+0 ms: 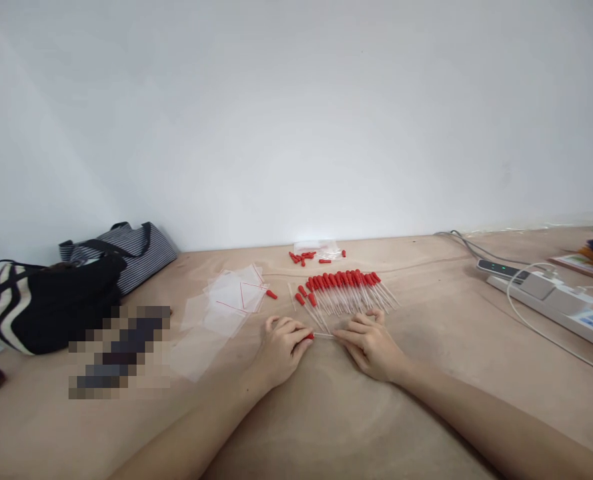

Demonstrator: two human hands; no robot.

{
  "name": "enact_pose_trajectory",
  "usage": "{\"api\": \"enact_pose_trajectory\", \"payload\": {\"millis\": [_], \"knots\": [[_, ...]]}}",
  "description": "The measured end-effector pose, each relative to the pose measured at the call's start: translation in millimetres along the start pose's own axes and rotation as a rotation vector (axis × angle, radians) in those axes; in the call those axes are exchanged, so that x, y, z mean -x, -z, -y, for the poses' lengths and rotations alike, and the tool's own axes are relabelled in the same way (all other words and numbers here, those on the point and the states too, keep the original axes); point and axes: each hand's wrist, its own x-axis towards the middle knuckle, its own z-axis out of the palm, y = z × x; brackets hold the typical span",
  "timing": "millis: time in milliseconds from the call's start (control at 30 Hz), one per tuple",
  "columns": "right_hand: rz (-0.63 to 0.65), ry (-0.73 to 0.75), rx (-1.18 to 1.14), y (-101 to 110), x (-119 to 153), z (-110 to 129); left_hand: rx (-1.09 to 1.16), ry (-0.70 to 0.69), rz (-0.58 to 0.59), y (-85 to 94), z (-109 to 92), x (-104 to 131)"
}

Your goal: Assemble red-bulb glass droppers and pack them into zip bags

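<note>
Left hand (pixel 283 347): fingers closed on a red rubber bulb (pixel 311 336), only part of it showing. Right hand (pixel 371 347): fingers pinched on the far end of a thin clear tube (pixel 323 336), which lies level between the two hands, its left end at the bulb; how firmly the two are joined cannot be told. Just beyond: several loose droppers (pixel 312 301), slanting, red ends away from the person; beside them a close-set row of droppers (pixel 343 280), bulbs likewise at the far side. To the left of these: one bare tube (pixel 291 297), one single bulb (pixel 271 294), and overlapping clear bags (pixel 229 297) with red lines. Near the wall (pixel 326 120): a scatter of spare bulbs (pixel 303 256) by a clear packet (pixel 321 249). Worktop (pixel 296 427), pale brown. Right: white power strip (pixel 561 307) with cables. Left: black bag (pixel 71 300), striped bag (pixel 151 250), pixelated patch.
</note>
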Motion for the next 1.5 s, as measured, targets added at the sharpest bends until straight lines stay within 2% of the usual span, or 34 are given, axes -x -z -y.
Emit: {"api": "enact_pose_trajectory", "payload": {"millis": [400,600,767,1200,1500], "knots": [[-0.047,0.061,0.039,-5,0,2,0.006,-0.012,-0.040,3.5,0,0],[-0.103,0.131,0.077,-5,-4,-2,0.040,-0.015,-0.005,4.1,-1,0],[-0.096,0.183,0.131,-4,-5,1,0.037,-0.040,0.014,5.8,-3,0],[-0.012,-0.082,-0.096,-2,-17,20,0.040,-0.118,-0.014,3.9,-1,3],[0.155,-0.258,-0.268,-1,-22,26,0.040,-0.122,-0.002,5.0,-1,1]]}}
